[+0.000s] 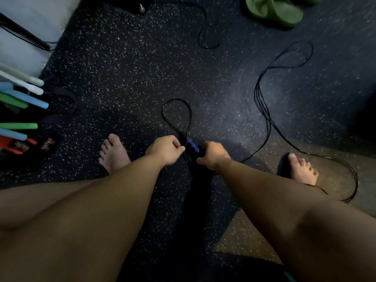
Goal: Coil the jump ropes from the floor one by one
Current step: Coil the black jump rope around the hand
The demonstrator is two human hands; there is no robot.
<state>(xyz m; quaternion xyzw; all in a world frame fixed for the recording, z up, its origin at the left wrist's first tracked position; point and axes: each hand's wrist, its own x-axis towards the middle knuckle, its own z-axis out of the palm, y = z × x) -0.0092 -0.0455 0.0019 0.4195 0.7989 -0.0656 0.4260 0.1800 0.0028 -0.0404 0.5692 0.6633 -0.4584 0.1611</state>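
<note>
A black jump rope with blue handle ends (pixel 192 146) sits between my hands low over the dark speckled floor. Its cord makes a small loop (pixel 176 115) just beyond them. My left hand (pixel 165 149) pinches the cord beside the blue ends, fingers curled. My right hand (pixel 211 154) grips the handle side, fist closed round it. The rest of the black cord (pixel 264 110) trails right in long doubled strands and curves behind my right foot. Another black rope (pixel 203 31) lies at the far middle.
My bare feet (pixel 114 153) (pixel 303 168) stand either side of the hands. Coloured foam handles (pixel 22 96) and a red-black item (pixel 24 146) crowd the left edge by a white wall. Green cloth (pixel 274 9) lies top right.
</note>
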